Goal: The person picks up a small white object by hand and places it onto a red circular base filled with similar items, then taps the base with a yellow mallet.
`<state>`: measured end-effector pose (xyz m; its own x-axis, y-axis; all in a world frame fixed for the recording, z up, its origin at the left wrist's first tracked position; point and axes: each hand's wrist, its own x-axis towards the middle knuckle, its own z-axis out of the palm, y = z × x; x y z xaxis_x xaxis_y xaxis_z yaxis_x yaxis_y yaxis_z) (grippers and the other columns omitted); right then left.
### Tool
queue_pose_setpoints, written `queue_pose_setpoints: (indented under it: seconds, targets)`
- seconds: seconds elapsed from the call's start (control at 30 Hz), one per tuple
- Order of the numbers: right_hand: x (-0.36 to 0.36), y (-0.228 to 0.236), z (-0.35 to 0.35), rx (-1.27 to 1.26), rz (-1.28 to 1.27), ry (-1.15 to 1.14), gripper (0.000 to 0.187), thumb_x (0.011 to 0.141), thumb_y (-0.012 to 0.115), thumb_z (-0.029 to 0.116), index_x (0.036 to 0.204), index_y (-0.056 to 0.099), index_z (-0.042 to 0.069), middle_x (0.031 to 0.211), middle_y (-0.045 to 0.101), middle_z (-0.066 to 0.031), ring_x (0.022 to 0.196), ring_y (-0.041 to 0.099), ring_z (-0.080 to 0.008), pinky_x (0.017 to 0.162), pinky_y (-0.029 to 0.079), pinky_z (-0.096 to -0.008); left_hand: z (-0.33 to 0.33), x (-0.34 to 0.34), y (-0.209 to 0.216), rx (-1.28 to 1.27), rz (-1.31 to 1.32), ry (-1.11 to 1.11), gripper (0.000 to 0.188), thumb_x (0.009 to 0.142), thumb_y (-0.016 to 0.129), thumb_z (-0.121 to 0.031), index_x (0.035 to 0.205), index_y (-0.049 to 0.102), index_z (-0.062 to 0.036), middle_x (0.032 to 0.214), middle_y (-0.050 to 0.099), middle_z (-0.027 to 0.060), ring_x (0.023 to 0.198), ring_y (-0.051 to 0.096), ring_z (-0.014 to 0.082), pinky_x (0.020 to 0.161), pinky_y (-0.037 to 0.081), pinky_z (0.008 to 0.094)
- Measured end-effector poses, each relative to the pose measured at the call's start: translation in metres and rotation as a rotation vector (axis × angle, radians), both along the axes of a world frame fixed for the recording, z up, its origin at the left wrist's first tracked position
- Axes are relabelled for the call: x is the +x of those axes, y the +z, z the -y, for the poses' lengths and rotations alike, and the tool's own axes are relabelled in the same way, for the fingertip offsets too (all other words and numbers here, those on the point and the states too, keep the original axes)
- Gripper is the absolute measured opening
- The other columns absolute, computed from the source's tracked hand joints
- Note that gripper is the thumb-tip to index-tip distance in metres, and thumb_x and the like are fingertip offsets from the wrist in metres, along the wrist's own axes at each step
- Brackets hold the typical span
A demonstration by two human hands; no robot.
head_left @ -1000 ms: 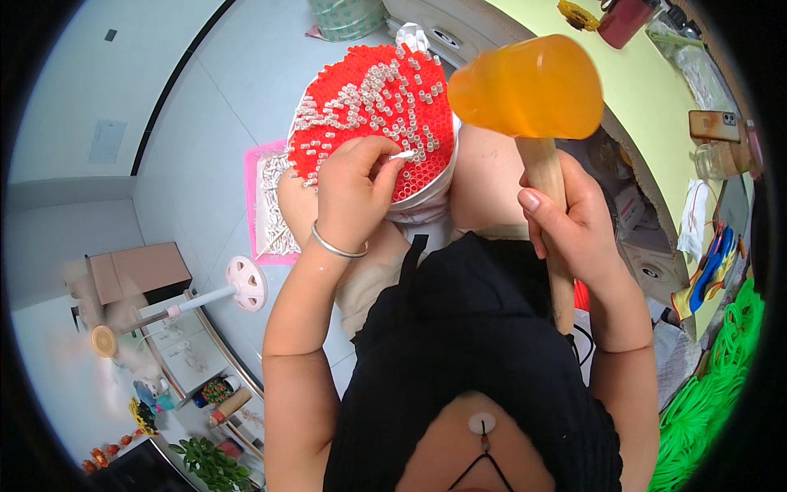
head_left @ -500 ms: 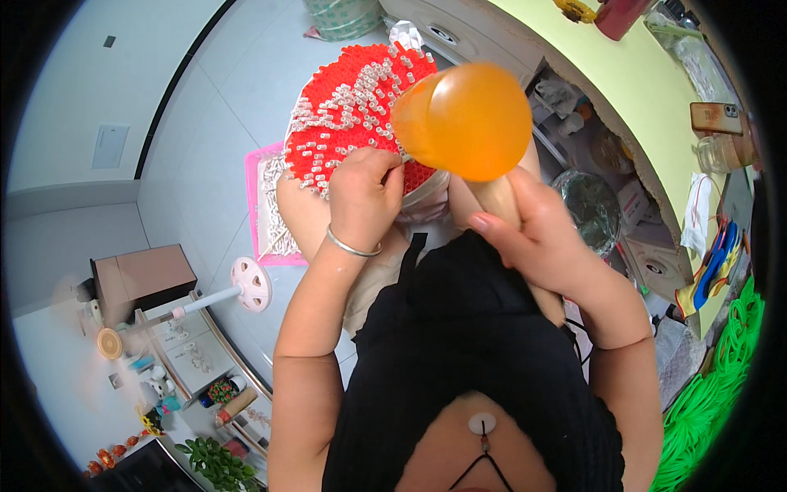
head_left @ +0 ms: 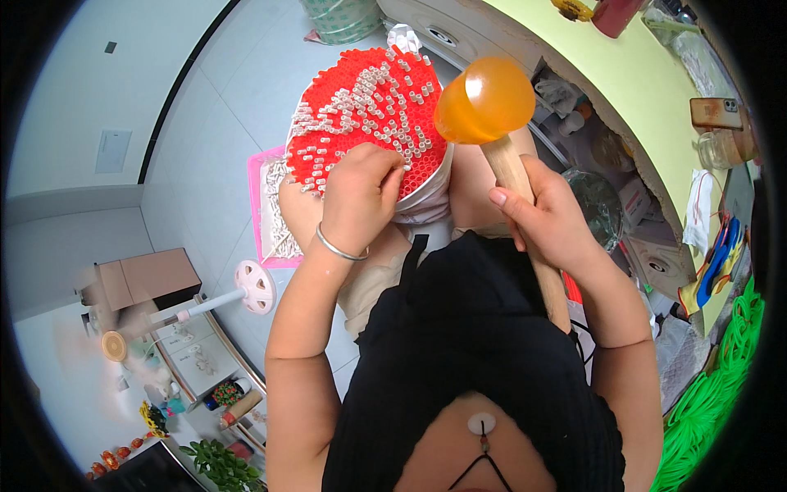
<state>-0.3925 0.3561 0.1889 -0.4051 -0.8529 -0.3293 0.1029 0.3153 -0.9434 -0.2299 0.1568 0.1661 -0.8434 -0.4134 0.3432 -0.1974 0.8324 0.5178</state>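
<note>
A round bundle of red tubes (head_left: pixel 422 174) sits at my lap inside a whitish wrap, and white pegs (head_left: pixel 348 102) stand up from many of its holes. My left hand (head_left: pixel 361 193) is over its near edge, thumb and finger pinched on a small white peg (head_left: pixel 406 167). The peg's lower end is hard to make out. In my right hand (head_left: pixel 549 209), the wooden handle of a mallet (head_left: pixel 485 97) is gripped. Its orange, translucent head is raised to the right of the bundle, apart from the pegs.
A pink tray (head_left: pixel 255 184) of loose white pegs lies left of the bundle. On the right runs a pale green tabletop (head_left: pixel 611 90) with a phone (head_left: pixel 715 113) and a glass jar (head_left: pixel 715 152). Bright green cord (head_left: pixel 713 410) is heaped at lower right. A fan (head_left: pixel 256 287) stands left.
The mallet has moved right and back from above the bundle's edge, uncovering the pegs there. My left hand stays at nearly the same spot, still pinching.
</note>
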Motion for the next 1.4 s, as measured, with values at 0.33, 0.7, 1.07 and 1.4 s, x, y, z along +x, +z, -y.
queue_pose_setpoints:
  seconds: [0.33,0.7,1.07,1.4]
  targets:
    - [0.0,-0.01,-0.004,0.02,0.061,0.004,0.028,0.095,0.065,0.023,0.103,0.054,-0.002,0.069,0.057,-0.0027,0.045,0.05,-0.0078,0.043,0.041,-0.023,0.008,-0.014,0.003,-0.09,0.184,-0.085,0.008,0.077,0.069,-0.001,0.085,0.068,-0.0011,0.081,0.065,0.0144,0.079,0.064,0.0334,0.07,0.052,0.0411]
    - [0.001,-0.014,-0.004,0.074,0.075,0.022,0.028,0.095,0.064,0.022,0.105,0.055,-0.003,0.069,0.057,-0.0026,0.046,0.051,-0.0077,0.044,0.042,-0.0229,0.008,-0.014,0.003,-0.07,0.218,-0.004,0.007,0.074,0.07,-0.002,0.081,0.07,-0.0016,0.076,0.065,0.0153,0.072,0.064,0.0327,0.066,0.052,0.0401]
    - [0.002,-0.018,-0.003,0.077,0.132,0.034,0.027,0.095,0.064,0.02,0.108,0.056,-0.002,0.076,0.063,-0.0038,0.047,0.051,-0.0075,0.044,0.042,-0.0221,0.01,-0.01,-0.002,0.167,0.226,0.167,0.005,0.078,0.071,-0.003,0.08,0.07,0.0019,0.068,0.069,0.0124,0.06,0.067,0.0181,0.06,0.052,0.0293]
    - [0.001,-0.022,-0.002,0.068,0.134,0.028,0.026,0.095,0.064,0.019,0.107,0.056,-0.003,0.076,0.062,-0.0037,0.047,0.051,-0.0078,0.044,0.042,-0.0227,0.011,-0.019,0.009,0.137,0.209,0.122,0.008,0.074,0.066,-0.006,0.072,0.069,0.0005,0.068,0.065,0.0188,0.062,0.064,0.0348,0.062,0.052,0.0416]
